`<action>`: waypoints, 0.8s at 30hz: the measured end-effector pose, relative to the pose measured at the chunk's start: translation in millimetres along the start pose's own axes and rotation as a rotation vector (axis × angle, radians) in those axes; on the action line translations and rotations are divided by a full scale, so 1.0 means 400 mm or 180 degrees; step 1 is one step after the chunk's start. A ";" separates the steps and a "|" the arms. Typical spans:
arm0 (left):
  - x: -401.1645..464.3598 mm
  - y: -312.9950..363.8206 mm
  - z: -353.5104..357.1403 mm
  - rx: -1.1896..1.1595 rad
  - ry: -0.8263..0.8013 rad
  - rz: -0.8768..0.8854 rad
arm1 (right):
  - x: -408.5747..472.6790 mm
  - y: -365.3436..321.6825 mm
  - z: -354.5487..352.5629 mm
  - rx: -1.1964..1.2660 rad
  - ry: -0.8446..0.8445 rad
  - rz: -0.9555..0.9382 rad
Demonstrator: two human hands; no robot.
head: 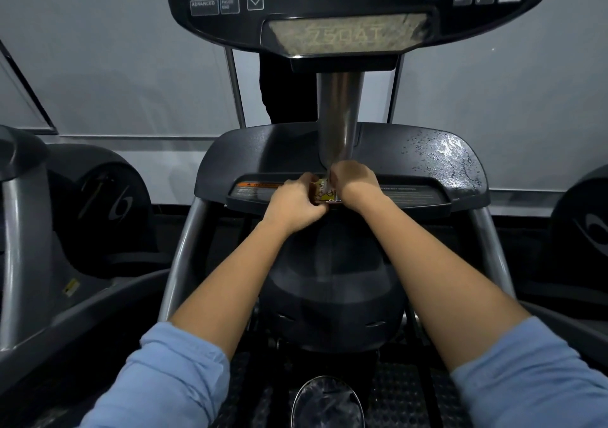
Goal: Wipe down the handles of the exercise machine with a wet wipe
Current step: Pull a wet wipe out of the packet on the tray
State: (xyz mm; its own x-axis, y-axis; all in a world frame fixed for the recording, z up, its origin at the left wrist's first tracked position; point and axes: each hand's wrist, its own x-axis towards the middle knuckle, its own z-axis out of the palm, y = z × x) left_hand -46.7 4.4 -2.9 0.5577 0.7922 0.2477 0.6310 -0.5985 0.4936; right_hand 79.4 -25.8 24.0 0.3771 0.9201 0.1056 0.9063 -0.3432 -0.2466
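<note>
A small yellow-printed wet wipe packet [324,192] lies on the dark shelf [411,194] of the exercise machine, just under the metal post [339,115]. My left hand [296,202] grips the packet's left side with curled fingers. My right hand [353,177] pinches at the packet's top right edge. Most of the packet is hidden behind both hands. Grey handle bars run down on the left [184,253] and on the right [490,250] of the shelf; neither hand touches them.
The console [329,6] with buttons hangs above. The machine's dark shroud [332,296] sits below my forearms. Neighbouring machines stand at the left [29,230] and at the right [582,223]. A round bin with a liner [327,401] is on the rubber floor.
</note>
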 end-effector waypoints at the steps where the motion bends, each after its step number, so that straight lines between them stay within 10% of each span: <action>1: -0.001 0.004 0.004 0.0119 0.0085 0.0041 | -0.002 0.000 -0.003 -0.0029 -0.0022 -0.0038; 24: 0.019 0.029 0.016 0.0318 0.0161 -0.0281 | -0.048 0.045 -0.100 0.1109 0.0912 -0.0339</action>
State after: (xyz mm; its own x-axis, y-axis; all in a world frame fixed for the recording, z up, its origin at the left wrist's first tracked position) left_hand -31.7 2.5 -0.7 0.4714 0.8458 0.2498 0.7284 -0.5330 0.4304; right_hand 96.2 -57.2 56.0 0.3672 0.8407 0.3979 0.8434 -0.1205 -0.5236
